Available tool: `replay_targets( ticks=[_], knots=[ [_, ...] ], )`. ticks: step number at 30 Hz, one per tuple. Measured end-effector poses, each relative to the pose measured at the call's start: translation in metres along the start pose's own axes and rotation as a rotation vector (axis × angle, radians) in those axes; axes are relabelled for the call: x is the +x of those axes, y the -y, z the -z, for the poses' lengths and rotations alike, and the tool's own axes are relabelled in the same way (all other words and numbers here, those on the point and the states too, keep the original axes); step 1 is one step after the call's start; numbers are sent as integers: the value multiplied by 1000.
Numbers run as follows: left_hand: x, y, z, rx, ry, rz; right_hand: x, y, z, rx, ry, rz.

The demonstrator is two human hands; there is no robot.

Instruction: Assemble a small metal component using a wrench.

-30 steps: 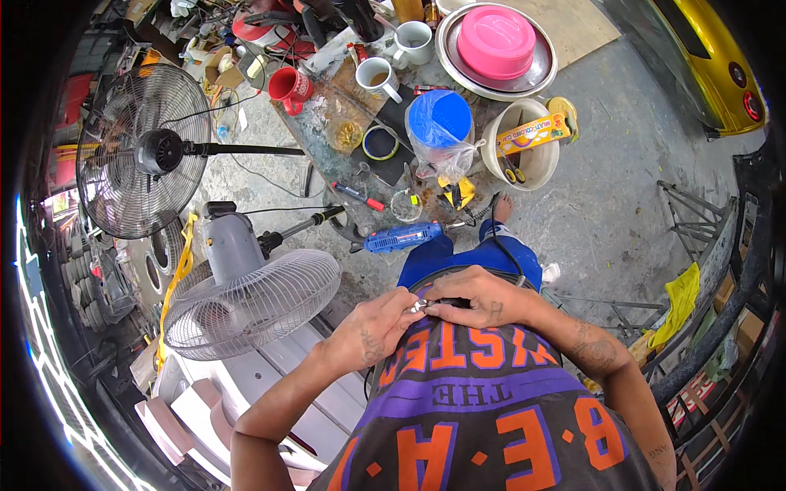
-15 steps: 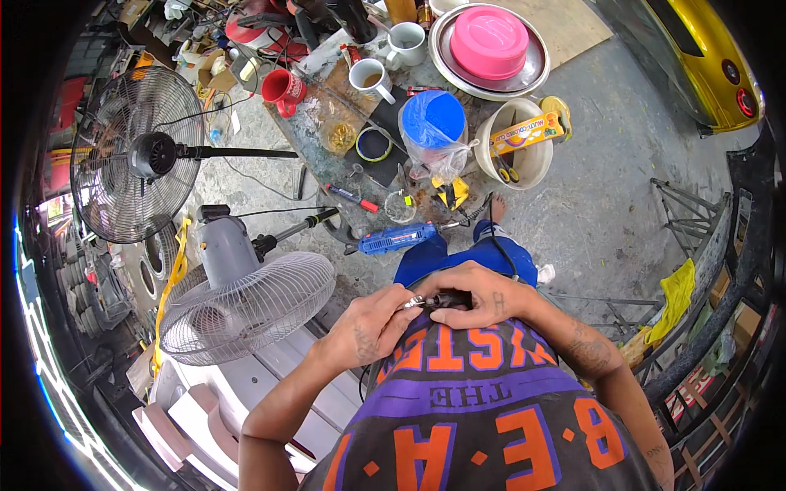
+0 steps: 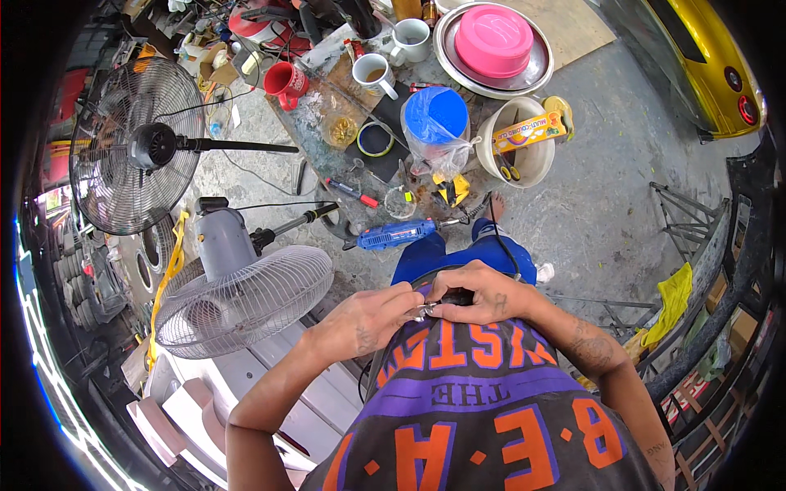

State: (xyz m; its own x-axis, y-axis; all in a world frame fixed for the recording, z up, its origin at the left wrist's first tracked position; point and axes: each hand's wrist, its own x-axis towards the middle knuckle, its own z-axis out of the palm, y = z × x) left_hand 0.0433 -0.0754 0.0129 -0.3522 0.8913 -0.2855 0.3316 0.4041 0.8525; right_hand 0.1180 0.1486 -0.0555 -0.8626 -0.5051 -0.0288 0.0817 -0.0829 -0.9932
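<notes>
Both of my hands meet in front of my shirt. My right hand (image 3: pixel 485 296) is closed around a dark, tube-like handpiece (image 3: pixel 458 298), mostly hidden by the fingers. My left hand (image 3: pixel 378 317) pinches a small shiny metal piece (image 3: pixel 424 311) at the handpiece's left end; its exact kind is too small to make out. A black flexible cable (image 3: pixel 503 244) runs down toward my right hand from beside a blue rotary tool (image 3: pixel 397 235), which lies just beyond my lap at the bench's near edge.
Beyond lies a cluttered bench with a red mug (image 3: pixel 286 84), white mugs (image 3: pixel 374 75), a bagged blue-topped container (image 3: pixel 435 116) and a red marker (image 3: pixel 352 192). A white bucket (image 3: pixel 536 168) holds scissors and a box. Two fans (image 3: pixel 246 299) stand left; a yellow car (image 3: pixel 712 74) far right.
My left hand has shifted slightly up and right, its fingers now reaching over the metal piece beside the right fingertips. The right hand stays almost still.
</notes>
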Motion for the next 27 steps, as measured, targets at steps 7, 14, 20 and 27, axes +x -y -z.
replay_targets(
  ticks=[7,14,20,27],
  knots=[
    [-5,-4,-17,-200,-104,52,-3,6,-2,60,3,-15],
    [-5,0,-24,-199,-118,135,-4,-3,-3,42,-18,-14],
    [-10,5,-32,-299,-154,151,-3,3,-6,39,-27,-58],
    [-9,-17,-17,-159,-161,212,0,2,-6,14,-49,6]
  ],
)
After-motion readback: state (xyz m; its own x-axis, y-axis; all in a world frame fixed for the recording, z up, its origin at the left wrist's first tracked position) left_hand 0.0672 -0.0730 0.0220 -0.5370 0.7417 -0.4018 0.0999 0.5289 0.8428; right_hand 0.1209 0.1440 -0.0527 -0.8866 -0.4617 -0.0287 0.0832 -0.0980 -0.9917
